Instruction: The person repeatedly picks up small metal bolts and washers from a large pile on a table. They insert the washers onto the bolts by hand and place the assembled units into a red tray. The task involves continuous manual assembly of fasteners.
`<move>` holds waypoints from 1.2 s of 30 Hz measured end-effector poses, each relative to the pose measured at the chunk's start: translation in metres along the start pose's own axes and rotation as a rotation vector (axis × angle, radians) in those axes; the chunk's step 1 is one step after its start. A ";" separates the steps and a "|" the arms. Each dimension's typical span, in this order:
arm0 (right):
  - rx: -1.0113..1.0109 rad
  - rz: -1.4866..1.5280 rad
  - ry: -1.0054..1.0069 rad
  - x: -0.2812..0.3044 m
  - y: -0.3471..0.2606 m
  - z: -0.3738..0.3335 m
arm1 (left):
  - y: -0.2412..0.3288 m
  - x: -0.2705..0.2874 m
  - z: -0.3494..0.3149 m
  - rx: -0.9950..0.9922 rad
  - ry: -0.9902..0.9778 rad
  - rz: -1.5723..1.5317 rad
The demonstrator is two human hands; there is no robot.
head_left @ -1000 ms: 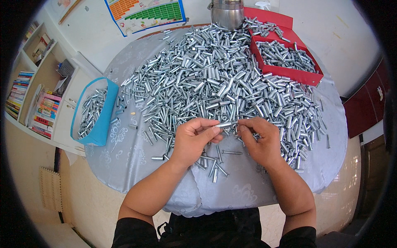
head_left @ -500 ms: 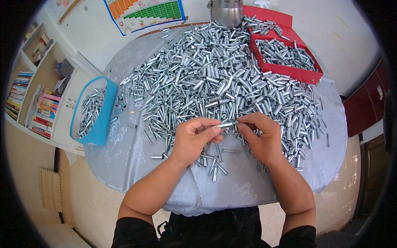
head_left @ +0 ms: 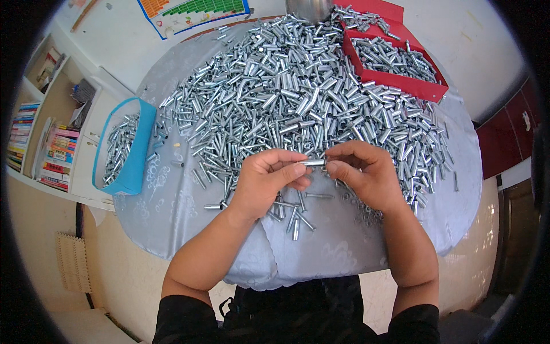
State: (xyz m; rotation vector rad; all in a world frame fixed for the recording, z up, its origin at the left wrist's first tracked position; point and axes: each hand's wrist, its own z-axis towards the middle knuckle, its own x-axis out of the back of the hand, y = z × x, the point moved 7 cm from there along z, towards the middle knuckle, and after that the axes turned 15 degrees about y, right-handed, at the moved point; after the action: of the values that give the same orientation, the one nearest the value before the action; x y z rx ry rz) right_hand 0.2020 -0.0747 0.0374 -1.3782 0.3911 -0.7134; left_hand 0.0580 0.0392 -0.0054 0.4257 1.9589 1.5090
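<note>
My left hand [head_left: 264, 179] pinches a shiny metal sleeve [head_left: 313, 163] between thumb and fingers, holding it roughly level just above the near side of a large heap. Facing it, my right hand [head_left: 369, 175] has its thumb and forefinger closed at the sleeve's right end; whatever small part is in that pinch is too small to make out. The heap [head_left: 269, 103] is made of loose silvery metal sleeves and bolts. A few bolts [head_left: 297, 222] lie apart from it, on the cloth below my hands.
A round table with a silvery-grey cloth [head_left: 154, 229] carries everything. At the left stands a blue fabric bin [head_left: 143, 155] with metal pieces inside. An open red box [head_left: 415, 90] filled with bolts sits at the far right, beside a steel container [head_left: 309, 8]. Small nuts [head_left: 366, 215] lie near my right wrist.
The whole view has shifted, so the table sits slightly higher in the picture. Both hands keep their pinch at the sleeve, the right fingers still at its right end.
</note>
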 end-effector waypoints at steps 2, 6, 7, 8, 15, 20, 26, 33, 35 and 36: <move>0.129 -0.139 -0.115 -0.001 -0.009 0.001 | 0.000 0.003 0.001 0.006 0.031 -0.006; 0.392 -0.519 -0.497 0.006 -0.012 -0.006 | 0.000 0.006 0.003 -0.003 0.056 -0.050; 0.389 -0.579 -0.534 0.006 -0.011 -0.010 | 0.000 0.006 0.003 -0.003 0.052 -0.043; 0.385 -0.639 -0.571 0.006 -0.009 -0.014 | 0.000 0.005 0.003 -0.004 0.049 -0.036; 0.414 -0.818 -0.539 0.002 -0.004 -0.017 | 0.002 0.005 0.001 0.007 0.057 -0.013; 0.282 -0.504 -0.186 0.010 -0.012 0.003 | 0.002 0.005 0.001 -0.010 0.056 -0.009; 0.137 -0.197 -0.015 0.006 -0.007 0.005 | 0.002 0.006 0.002 -0.009 0.061 -0.011; 0.103 -0.191 -0.037 0.003 -0.005 0.003 | 0.002 0.005 0.001 -0.012 0.064 0.004; 0.091 -0.176 -0.038 0.003 -0.003 0.003 | 0.002 0.004 0.001 -0.006 0.061 0.003; 0.085 -0.168 -0.040 0.002 -0.002 0.003 | 0.003 0.004 0.001 -0.006 0.060 0.003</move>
State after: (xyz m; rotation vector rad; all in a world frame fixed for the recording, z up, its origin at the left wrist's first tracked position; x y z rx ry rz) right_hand 0.2054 -0.0738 0.0398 -1.3534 0.2131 -0.8296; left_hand 0.0548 0.0429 -0.0042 0.3849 2.0003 1.5458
